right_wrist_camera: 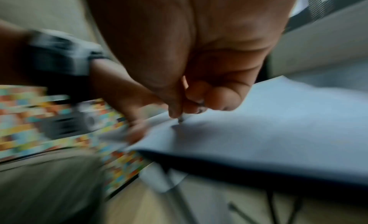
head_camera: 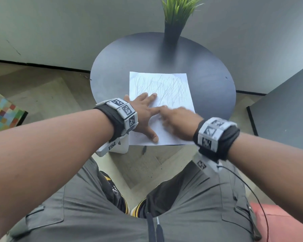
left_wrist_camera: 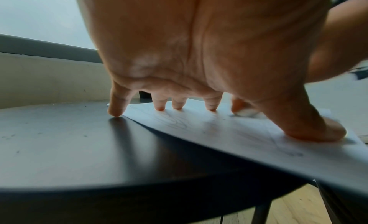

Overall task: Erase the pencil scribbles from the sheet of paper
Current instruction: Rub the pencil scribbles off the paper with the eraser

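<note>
A white sheet of paper (head_camera: 171, 84) covered in grey pencil scribbles lies on a round dark table (head_camera: 112, 72). My left hand (head_camera: 152, 116) presses flat on the sheet's near left part with its fingers spread. In the left wrist view the little fingertip (left_wrist_camera: 115, 112) touches the table (left_wrist_camera: 79, 148) just off the paper (left_wrist_camera: 249, 137). My right hand (head_camera: 166, 117) is blurred over the sheet's near middle, beside the left index finger. It pinches a small white eraser (right_wrist_camera: 184, 117) against the paper (right_wrist_camera: 268, 125). The eraser (left_wrist_camera: 246, 112) also shows past my left thumb.
A green plant in a tall dark vase (head_camera: 172, 32) stands at the table's far side. A colourful patchwork object (head_camera: 2, 110) sits on the floor at left, a second dark tabletop (head_camera: 287, 110) at right. My knees are just under the table's near edge.
</note>
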`<control>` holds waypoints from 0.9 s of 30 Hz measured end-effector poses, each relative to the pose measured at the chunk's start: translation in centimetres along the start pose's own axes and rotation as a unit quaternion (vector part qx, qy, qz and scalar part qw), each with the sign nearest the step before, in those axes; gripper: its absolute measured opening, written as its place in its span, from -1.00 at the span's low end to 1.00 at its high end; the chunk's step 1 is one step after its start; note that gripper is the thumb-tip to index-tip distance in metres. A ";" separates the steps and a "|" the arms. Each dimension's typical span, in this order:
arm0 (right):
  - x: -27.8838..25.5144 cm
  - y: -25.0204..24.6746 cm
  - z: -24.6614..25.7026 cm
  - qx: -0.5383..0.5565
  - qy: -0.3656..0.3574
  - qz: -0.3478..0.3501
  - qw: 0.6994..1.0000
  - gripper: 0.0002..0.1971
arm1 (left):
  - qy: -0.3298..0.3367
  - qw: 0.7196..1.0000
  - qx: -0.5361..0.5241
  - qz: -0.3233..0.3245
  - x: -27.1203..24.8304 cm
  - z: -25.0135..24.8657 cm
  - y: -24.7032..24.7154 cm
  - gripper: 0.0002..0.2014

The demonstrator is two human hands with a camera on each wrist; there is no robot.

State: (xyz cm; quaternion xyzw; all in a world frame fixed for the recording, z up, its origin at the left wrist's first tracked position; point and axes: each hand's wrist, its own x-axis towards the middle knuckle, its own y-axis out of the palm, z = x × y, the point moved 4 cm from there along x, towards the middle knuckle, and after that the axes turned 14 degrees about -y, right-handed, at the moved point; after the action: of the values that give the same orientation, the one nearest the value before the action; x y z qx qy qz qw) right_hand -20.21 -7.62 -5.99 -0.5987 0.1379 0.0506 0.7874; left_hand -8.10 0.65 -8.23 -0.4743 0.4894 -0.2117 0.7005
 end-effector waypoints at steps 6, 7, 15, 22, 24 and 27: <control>0.7 -1.5 -3.7 0.005 0.070 -0.037 0.997 -0.76 | -0.002 1.000 0.008 -0.004 0.1 -0.2 -0.3 0.23; 0.6 -1.4 -3.3 0.000 0.074 -0.037 0.997 -0.77 | -0.002 1.000 0.008 -0.003 0.1 -0.2 -0.3 0.24; 0.8 -1.4 -3.5 -0.013 0.048 -0.040 0.998 -0.78 | -0.001 1.000 0.000 0.003 0.0 -0.4 -0.6 0.24; -1.3 1.0 1.4 -0.008 -0.093 0.044 0.995 -0.87 | -0.004 1.000 0.011 0.002 0.1 -0.5 -0.5 0.26; -0.7 -0.7 -2.4 -0.017 0.004 -0.019 1.000 -0.76 | -0.007 1.000 0.009 0.002 0.2 -0.6 -0.8 0.28; -1.1 -0.3 -1.8 -0.026 0.021 -0.026 0.999 -0.83 | -0.011 1.000 0.015 -0.004 0.2 -0.8 -0.8 0.30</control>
State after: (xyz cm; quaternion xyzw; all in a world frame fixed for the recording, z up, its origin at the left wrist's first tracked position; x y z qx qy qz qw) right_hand -21.50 -9.30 -5.80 -0.6234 0.1376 0.0215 0.7694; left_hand -8.62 -0.25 -7.63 -0.4677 0.4767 -0.2171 0.7120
